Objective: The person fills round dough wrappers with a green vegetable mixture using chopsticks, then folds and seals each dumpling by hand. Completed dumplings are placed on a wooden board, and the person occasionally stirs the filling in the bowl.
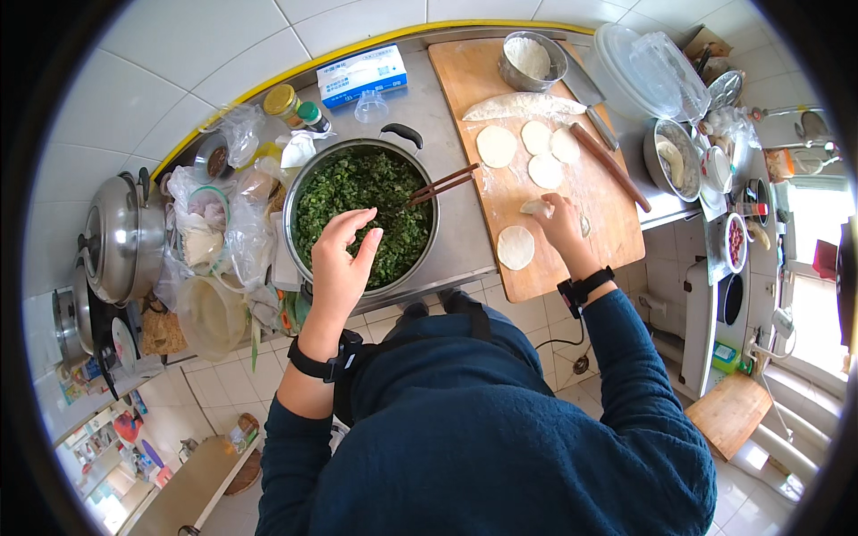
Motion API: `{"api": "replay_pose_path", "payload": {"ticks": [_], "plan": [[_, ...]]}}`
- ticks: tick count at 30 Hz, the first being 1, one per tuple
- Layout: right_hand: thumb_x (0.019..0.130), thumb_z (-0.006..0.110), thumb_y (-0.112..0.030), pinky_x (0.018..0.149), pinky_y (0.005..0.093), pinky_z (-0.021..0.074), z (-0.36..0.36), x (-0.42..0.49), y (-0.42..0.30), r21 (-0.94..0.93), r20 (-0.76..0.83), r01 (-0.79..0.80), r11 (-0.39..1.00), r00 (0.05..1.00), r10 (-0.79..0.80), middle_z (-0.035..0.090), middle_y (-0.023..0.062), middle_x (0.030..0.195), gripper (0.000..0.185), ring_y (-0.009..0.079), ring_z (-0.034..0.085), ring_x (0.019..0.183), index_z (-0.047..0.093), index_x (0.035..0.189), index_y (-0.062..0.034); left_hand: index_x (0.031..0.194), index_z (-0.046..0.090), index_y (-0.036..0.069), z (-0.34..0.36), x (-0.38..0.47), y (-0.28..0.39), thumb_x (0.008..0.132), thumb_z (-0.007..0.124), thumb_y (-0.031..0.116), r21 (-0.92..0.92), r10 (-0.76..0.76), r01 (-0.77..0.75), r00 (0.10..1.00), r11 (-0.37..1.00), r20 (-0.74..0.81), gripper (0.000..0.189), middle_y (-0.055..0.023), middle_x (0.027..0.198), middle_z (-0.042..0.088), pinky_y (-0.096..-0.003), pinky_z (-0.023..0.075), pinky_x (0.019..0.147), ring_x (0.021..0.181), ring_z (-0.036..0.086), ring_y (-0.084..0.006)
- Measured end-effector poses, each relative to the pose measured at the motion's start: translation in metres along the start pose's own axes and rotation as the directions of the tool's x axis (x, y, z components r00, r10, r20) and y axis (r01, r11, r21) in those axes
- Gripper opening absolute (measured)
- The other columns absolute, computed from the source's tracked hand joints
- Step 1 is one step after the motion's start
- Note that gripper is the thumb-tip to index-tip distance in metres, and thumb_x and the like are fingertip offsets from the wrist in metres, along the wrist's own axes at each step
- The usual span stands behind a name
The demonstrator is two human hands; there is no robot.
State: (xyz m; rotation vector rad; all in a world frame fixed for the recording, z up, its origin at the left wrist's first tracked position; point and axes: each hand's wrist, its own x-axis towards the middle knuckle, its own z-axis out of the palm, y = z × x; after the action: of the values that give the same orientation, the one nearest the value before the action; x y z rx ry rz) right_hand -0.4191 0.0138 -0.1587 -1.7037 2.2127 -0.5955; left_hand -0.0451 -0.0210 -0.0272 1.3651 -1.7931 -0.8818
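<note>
My left hand (pixel 344 251) is raised over the near part of a steel pot (pixel 436 248), thumb and fingers apart, holding nothing. Chopped green filling (pixel 362 181) fills the pot, and brown chopsticks (pixel 442 187) lean on its right rim. On the floured wooden board (pixel 462 100), my right hand (pixel 558 218) has its fingertips on a small folded piece of dough (pixel 537 208). One round dough wrapper (pixel 515 248) lies nearer to me. Several more wrappers (pixel 497 147) lie farther up, below a long dough roll (pixel 523 106). A wooden rolling pin (pixel 610 167) rests diagonally at the right.
A cleaver (pixel 582 84) and a steel bowl of flour (pixel 529 60) are at the board's far end. Right of the board stands a bowl with dough (pixel 672 161). Jars (pixel 281 102), a blue-white box (pixel 362 75) and plastic bags (pixel 248 228) surround the pot's far and left sides.
</note>
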Motion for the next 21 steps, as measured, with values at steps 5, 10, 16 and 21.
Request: {"api": "replay_pose_path", "payload": {"ticks": [5, 10, 16, 21], "plan": [[0.068, 0.075, -0.01, 0.086, 0.0413, 0.0444, -0.007, -0.022, -0.014, -0.004, 0.16, 0.087, 0.996, 0.983, -0.085, 0.059, 0.0175, 0.1, 0.04, 0.0352, 0.055, 0.099, 0.057, 0.102, -0.0028, 0.108, 0.067, 0.005, 0.005, -0.002, -0.001, 0.085, 0.066, 0.013, 0.013, -0.007, 0.007, 1.0, 1.0, 0.001, 0.024, -0.0102, 0.106, 0.066, -0.0284, 0.0476, 0.071, 0.088, 0.063, -0.0212], [0.065, 0.077, -0.011, 0.084, 0.0422, 0.0444, 0.013, -0.026, -0.015, 0.075, 0.337, -0.076, 0.994, 0.941, 0.046, 0.06, 0.0163, 0.096, 0.041, 0.0361, 0.055, 0.096, 0.056, 0.099, -0.0033, 0.107, 0.067, 0.004, 0.006, -0.004, -0.001, 0.084, 0.066, 0.01, 0.023, -0.009, 0.009, 1.0, 1.0, -0.002, 0.024, -0.0105, 0.106, 0.066, -0.0279, 0.0478, 0.071, 0.088, 0.063, -0.0207], [0.069, 0.075, -0.014, 0.07, 0.0399, 0.0483, -0.001, -0.021, -0.037, 0.165, 0.255, 0.284, 0.944, 0.913, -0.319, 0.063, 0.0122, 0.078, 0.023, 0.033, 0.061, 0.078, 0.061, 0.084, -0.0041, 0.114, 0.064, 0.004, 0.013, -0.005, -0.003, 0.08, 0.071, 0.005, -0.276, -0.086, 0.12, 0.987, 0.954, 0.133, 0.034, -0.0085, 0.112, 0.064, -0.0291, 0.0496, 0.086, 0.1, 0.063, -0.0172], [0.076, 0.073, -0.013, 0.065, 0.0306, 0.0485, -0.048, -0.025, -0.128, 0.406, 0.43, 0.199, 0.892, 0.819, -0.379, 0.066, 0.0095, 0.078, 0.017, 0.0204, 0.064, 0.075, 0.064, 0.088, -0.0042, 0.132, 0.049, 0.001, 0.023, -0.006, 0.0, 0.071, 0.079, 0.008, -0.361, 0.072, 0.063, 0.934, 0.931, 0.349, 0.069, -0.0126, 0.13, 0.055, -0.0326, 0.0418, 0.101, 0.119, 0.054, -0.0226]]}}
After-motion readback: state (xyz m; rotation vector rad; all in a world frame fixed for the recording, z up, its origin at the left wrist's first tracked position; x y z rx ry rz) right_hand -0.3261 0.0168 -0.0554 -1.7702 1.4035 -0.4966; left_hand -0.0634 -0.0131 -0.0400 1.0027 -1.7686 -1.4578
